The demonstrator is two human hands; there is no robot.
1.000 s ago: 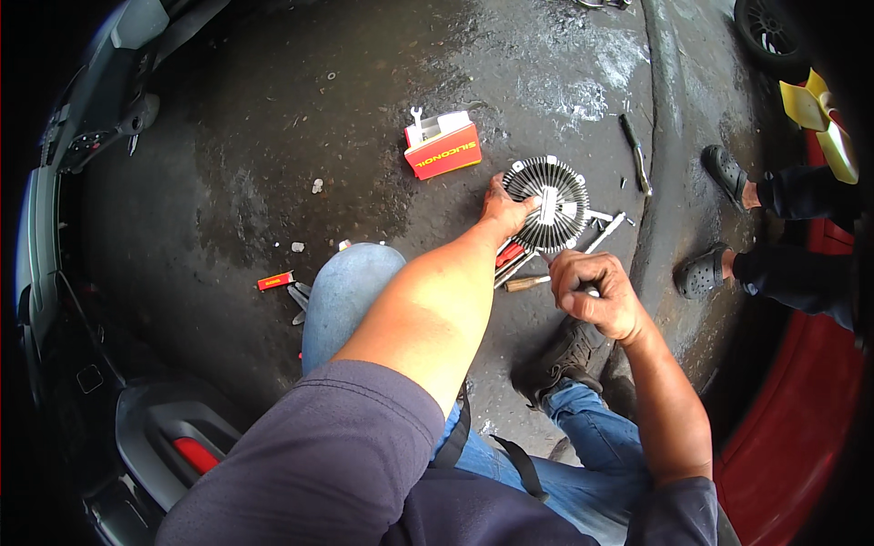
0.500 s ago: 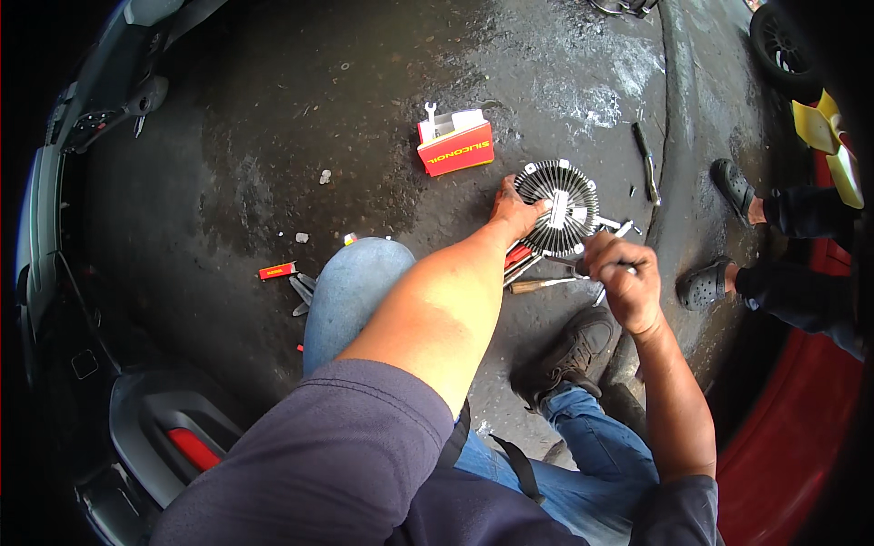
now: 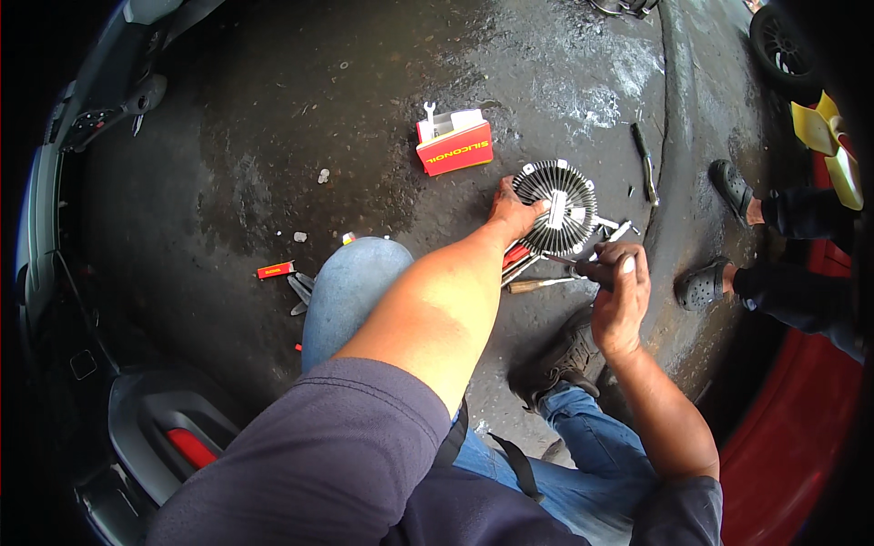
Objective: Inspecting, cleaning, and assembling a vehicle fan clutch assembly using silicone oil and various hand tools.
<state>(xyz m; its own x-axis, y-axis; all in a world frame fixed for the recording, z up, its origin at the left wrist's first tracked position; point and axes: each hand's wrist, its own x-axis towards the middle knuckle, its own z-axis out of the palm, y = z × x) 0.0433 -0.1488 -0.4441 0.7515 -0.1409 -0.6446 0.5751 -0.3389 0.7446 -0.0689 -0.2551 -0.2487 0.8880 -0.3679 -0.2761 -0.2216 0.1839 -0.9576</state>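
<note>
While left fingers [image 3: 507, 187] clasp disc [image 3: 562, 229], right fingers [image 3: 624, 249] curl

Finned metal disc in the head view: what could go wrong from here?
The tool in the right hand might slip near the finned disc's lower edge and catch the left hand gripping it. With only that hand visibly holding it, the disc might twist. The wooden-handled tool lying close by could get knocked.
</note>
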